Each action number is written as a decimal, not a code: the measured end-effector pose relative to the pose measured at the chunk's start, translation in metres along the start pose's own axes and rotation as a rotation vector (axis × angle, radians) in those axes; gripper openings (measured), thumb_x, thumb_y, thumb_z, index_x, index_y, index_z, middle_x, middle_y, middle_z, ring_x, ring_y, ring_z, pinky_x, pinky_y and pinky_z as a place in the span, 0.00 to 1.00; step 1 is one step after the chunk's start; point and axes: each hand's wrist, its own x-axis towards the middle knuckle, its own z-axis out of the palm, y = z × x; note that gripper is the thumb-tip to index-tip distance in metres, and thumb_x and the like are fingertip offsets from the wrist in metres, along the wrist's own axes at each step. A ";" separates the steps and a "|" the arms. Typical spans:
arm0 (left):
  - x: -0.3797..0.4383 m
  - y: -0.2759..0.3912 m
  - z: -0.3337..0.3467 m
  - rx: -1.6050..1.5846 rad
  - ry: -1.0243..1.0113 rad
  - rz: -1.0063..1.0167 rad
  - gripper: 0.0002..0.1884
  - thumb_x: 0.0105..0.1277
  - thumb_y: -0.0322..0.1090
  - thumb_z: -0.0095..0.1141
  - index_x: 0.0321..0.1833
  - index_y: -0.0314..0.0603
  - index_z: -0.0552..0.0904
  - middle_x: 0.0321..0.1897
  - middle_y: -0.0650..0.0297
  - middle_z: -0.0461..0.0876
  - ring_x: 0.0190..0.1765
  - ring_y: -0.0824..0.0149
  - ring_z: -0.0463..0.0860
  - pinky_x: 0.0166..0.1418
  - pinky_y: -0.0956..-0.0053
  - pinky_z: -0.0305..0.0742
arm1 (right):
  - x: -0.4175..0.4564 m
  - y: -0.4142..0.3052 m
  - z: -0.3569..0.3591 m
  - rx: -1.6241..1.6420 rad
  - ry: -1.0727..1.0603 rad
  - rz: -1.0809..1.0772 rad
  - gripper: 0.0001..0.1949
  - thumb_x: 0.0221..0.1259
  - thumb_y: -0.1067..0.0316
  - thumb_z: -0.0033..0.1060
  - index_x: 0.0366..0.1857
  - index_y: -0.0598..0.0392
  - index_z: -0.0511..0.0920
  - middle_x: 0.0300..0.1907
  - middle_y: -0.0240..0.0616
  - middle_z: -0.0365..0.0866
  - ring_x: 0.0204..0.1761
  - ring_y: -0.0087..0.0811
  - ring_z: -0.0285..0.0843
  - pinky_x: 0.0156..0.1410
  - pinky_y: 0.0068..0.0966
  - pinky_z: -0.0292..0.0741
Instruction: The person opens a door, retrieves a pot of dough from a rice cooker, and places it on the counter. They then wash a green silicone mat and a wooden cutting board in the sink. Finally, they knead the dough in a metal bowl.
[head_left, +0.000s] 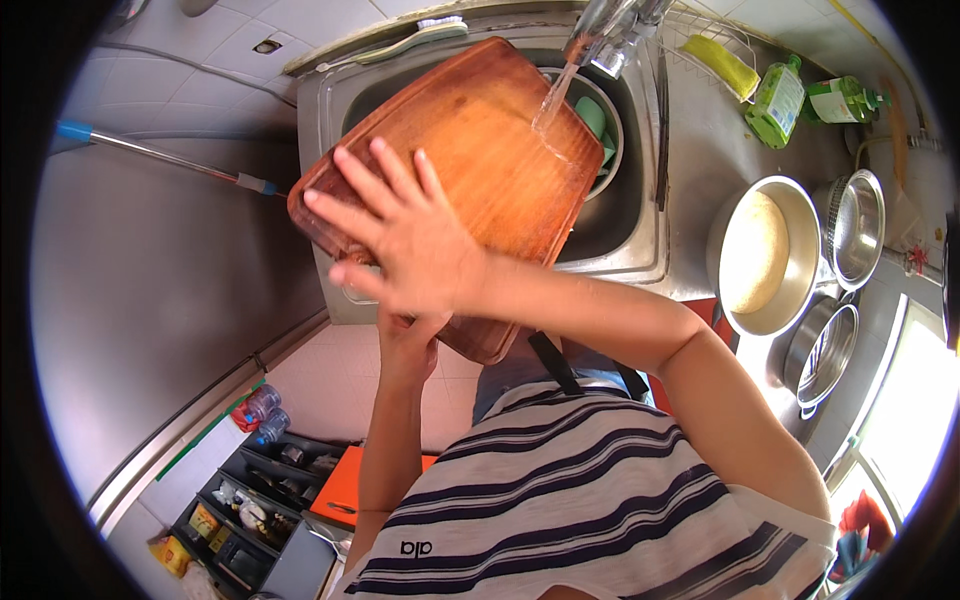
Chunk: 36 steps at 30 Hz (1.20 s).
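Note:
A wet wooden cutting board (480, 150) is tilted over the stainless steel sink (643, 225). Water from the metal faucet (600, 45) runs onto its upper right part. Spread flat, my right hand (412, 232) lies over the lower left part of the board, slightly blurred, with its fingers apart. Below it my left hand (412, 337) grips the board's lower edge; most of its fingers are hidden behind the board and the other hand. Behind the board, a round bowl (616, 127) with green items stands in the sink.
A brush (405, 46) lies on the sink's back ledge. Green bottles (776, 101) and a wire rack with a yellow-green sponge (720, 66) are at the upper right. Metal pots (806, 255) stand right of the sink. A pole (180, 161) extends from the left.

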 end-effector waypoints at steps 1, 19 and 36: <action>0.002 0.000 -0.004 0.027 -0.034 -0.018 0.42 0.55 0.23 0.63 0.73 0.39 0.58 0.60 0.61 0.72 0.64 0.66 0.72 0.66 0.67 0.70 | 0.008 0.012 -0.001 -0.004 0.002 -0.001 0.42 0.57 0.30 0.52 0.74 0.41 0.60 0.77 0.50 0.47 0.78 0.60 0.38 0.77 0.60 0.41; 0.070 0.057 -0.141 -0.041 -0.136 -0.356 0.33 0.57 0.32 0.55 0.69 0.37 0.67 0.61 0.54 0.75 0.62 0.57 0.77 0.68 0.62 0.70 | -0.085 0.202 -0.084 1.229 -0.121 1.245 0.34 0.63 0.42 0.61 0.63 0.61 0.71 0.60 0.45 0.76 0.58 0.36 0.77 0.66 0.38 0.73; 0.233 -0.037 0.029 1.646 -0.235 0.525 0.42 0.65 0.67 0.48 0.74 0.44 0.62 0.73 0.48 0.61 0.77 0.52 0.55 0.73 0.41 0.50 | -0.215 0.047 -0.080 1.214 0.815 1.130 0.23 0.65 0.64 0.59 0.63 0.51 0.69 0.59 0.36 0.74 0.60 0.37 0.73 0.63 0.40 0.73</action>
